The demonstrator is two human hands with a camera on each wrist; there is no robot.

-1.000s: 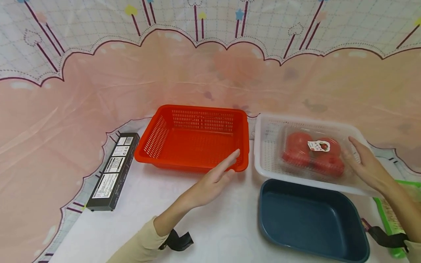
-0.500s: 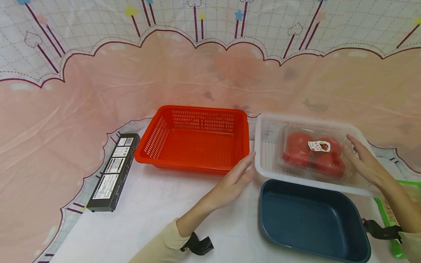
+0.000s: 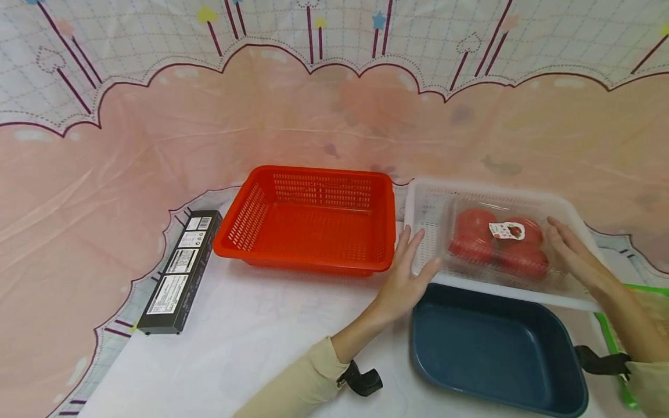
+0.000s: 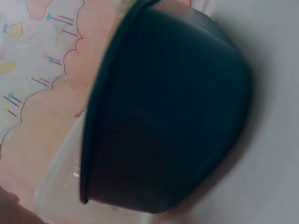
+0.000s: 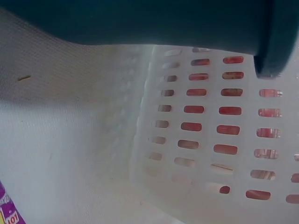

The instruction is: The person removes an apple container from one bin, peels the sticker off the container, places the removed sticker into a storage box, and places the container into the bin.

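A clear plastic box of red, tomato-like fruit (image 3: 496, 244) with a small white label lies inside the white slotted basket (image 3: 430, 223). My right hand (image 3: 580, 258) reaches over the basket's right side, its extended fingers at the right end of the box. My left hand (image 3: 405, 284) is at the basket's front left corner, fingers spread, thumb over the front rim and box still apart from it. In the left wrist view only a bit of the left hand (image 4: 16, 212) shows at the lower left. The right wrist view shows red through the slots of the basket (image 5: 210, 116), but no hand.
A dark blue basin (image 3: 496, 348) stands right in front of the white basket and fills much of the left wrist view. Left of them is a red slotted basket (image 3: 313, 232), then a long black box with labels (image 3: 180, 273). A green-edged package (image 3: 608, 337) lies far right.
My left hand has moved right, from the red basket's front right corner to the white basket's left corner, its fingers spreading. The right hand stays by the fruit box, with only slight shifts.
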